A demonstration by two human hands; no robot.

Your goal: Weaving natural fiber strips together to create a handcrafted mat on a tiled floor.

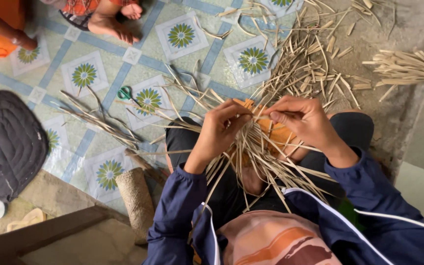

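My left hand (218,131) and my right hand (304,120) both pinch pale dried straw strips (263,156) over my lap. The strips fan out from an orange woven piece (273,130) that lies between the hands. Many loose ends hang toward my dark blue jacket. My fingers meet near the top of the woven piece, where the strips cross.
Green-handled scissors (125,93) lie on the patterned floor mat (84,73) to the left. A heap of cut straw (315,59) and a bundle (408,66) lie on the right. A rolled woven tube (136,198), a dark cushion (6,142) and another person's feet (114,22) are nearby.
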